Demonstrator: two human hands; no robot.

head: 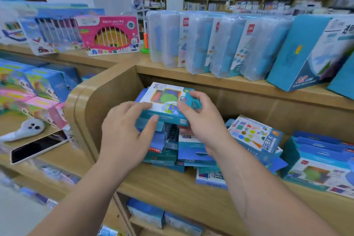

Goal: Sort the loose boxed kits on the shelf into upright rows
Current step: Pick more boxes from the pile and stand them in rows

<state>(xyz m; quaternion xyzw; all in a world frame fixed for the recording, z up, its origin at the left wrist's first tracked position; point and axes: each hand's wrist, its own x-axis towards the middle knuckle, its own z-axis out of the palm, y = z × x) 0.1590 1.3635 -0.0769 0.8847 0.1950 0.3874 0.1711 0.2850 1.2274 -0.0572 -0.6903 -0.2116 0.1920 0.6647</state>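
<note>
A flat teal and white boxed kit (166,99) lies on top of a loose pile of teal and blue kits (172,149) at the left end of the middle shelf (172,184). My left hand (124,132) grips its near left edge, thumb on the front side. My right hand (201,119) grips its right end, fingers curled over the top corner. Another kit with coloured shapes (254,136) leans tilted to the right of the pile. Further right, flat kits (318,166) lie stacked.
The top shelf carries a row of upright clear plastic cases (210,44) and tall blue boxes (298,51). A wooden side panel (90,113) bounds the shelf on the left. Beyond it lie a phone (36,147), a white device (24,130) and colourful boxes (38,84).
</note>
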